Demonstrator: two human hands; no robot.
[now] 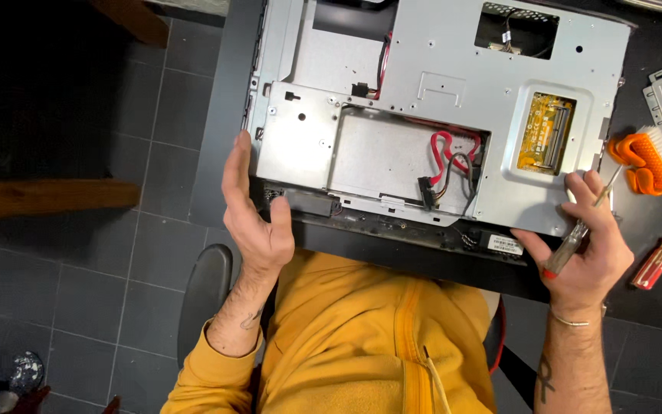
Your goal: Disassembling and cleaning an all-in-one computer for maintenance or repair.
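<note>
An opened computer chassis (438, 100) lies back-up on a dark worktop (645, 222), its near edge between the person's two hands. The left hand (258, 218), forearm raised from a yellow sleeve (208, 368), stands edge-on with fingers straight and spread loosely, its palm against the chassis's near-left corner. The right hand (588, 249) rests on the near-right corner, fingers curled around a screwdriver (576, 238) with a clear handle. An orange brush (649, 161) and a red-handled screwdriver (660, 257) lie just right.
</note>
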